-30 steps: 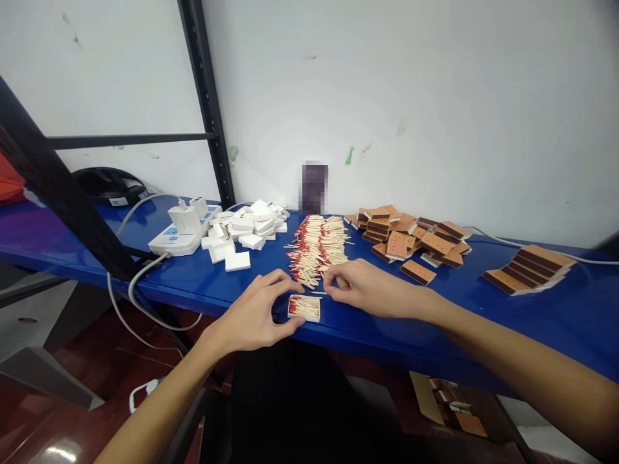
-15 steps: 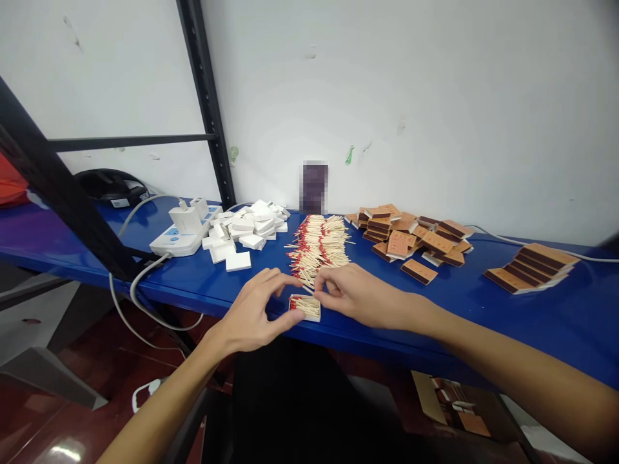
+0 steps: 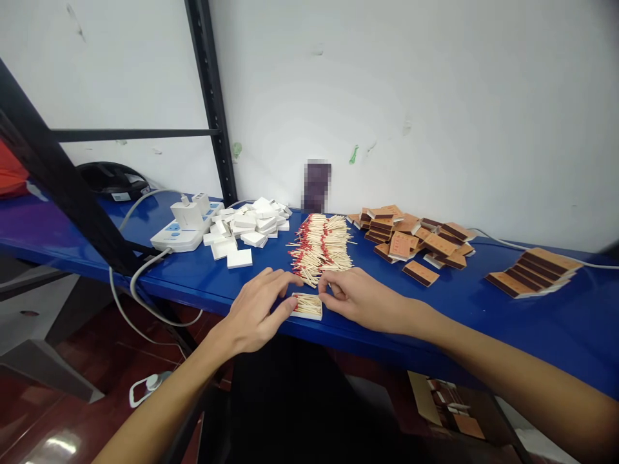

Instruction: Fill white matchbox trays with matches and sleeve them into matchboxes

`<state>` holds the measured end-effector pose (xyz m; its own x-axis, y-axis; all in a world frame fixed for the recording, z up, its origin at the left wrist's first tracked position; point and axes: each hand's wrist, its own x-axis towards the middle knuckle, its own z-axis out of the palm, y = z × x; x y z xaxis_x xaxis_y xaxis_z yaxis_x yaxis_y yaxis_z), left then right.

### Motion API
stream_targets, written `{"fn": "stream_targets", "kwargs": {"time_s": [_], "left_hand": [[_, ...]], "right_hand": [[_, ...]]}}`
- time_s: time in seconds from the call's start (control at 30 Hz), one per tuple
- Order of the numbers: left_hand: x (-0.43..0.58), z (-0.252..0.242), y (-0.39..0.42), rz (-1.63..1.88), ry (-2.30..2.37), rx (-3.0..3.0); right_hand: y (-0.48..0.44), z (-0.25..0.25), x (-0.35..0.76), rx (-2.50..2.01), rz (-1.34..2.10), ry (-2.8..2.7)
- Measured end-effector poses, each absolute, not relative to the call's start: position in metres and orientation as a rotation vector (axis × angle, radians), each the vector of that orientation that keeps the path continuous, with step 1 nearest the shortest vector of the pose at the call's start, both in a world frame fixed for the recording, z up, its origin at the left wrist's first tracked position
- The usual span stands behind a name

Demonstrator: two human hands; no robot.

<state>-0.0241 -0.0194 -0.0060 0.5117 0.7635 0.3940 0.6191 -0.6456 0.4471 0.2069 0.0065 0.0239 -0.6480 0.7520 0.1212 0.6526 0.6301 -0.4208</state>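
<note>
A small white matchbox tray (image 3: pixel 309 315) filled with red-tipped matches lies near the front edge of the blue shelf. My left hand (image 3: pixel 261 312) is open, fingers apart. Its thumb rests at the tray's left end, over the match heads, while the index finger reaches to the near edge of a big pile of matches (image 3: pixel 320 248). Close to the tray's right end is my right hand (image 3: pixel 358 299), its fingers curled in toward the thumb; whether a match is between them is hidden.
White trays (image 3: pixel 254 222) are heaped at left, beside a power strip (image 3: pixel 178 237) with plugs and cables. Brown matchbox sleeves (image 3: pixel 411 235) lie piled at right, with a neat row of boxes (image 3: pixel 534 273) beyond. A black post (image 3: pixel 72 174) stands at left. Below sits an open carton (image 3: pixel 420 396).
The right hand has shifted slightly right, off the tray's top right corner. The left thumb has moved back toward the tray's left end. The view has shifted a little.
</note>
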Motion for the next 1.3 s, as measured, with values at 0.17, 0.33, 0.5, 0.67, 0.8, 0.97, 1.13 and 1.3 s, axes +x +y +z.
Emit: {"fn": "stream_targets", "kwargs": {"time_s": [0.17, 0.33, 0.5, 0.67, 0.8, 0.97, 1.13, 1.3], "left_hand": [[-0.025, -0.009, -0.015, 0.912, 1.243, 2.402], [-0.023, -0.008, -0.014, 0.878, 1.265, 2.404], [-0.02, -0.005, -0.016, 0.816, 1.286, 2.459], [-0.017, -0.006, -0.016, 0.783, 1.332, 2.472], [-0.014, -0.007, -0.015, 0.789, 1.378, 2.486], [-0.008, -0.008, -0.015, 0.764, 1.469, 2.515], [-0.006, -0.008, -0.016, 0.748, 1.514, 2.497], [-0.009, -0.004, -0.018, 0.758, 1.394, 2.536]], "right_hand": [[0.004, 0.026, 0.202, -1.076, 0.441, -2.554], [0.001, 0.024, 0.197, -1.074, 0.43, -2.564], [0.005, 0.025, 0.203, -1.097, 0.428, -2.54], [0.014, 0.031, 0.209, -1.096, 0.378, -2.492], [0.009, 0.033, 0.207, -1.1, 0.54, -2.483], [-0.003, 0.027, 0.207, -1.061, 0.583, -2.498], [-0.001, 0.023, 0.213, -1.03, 0.626, -2.444], [0.013, 0.021, 0.221, -1.262, 0.514, -2.363]]}}
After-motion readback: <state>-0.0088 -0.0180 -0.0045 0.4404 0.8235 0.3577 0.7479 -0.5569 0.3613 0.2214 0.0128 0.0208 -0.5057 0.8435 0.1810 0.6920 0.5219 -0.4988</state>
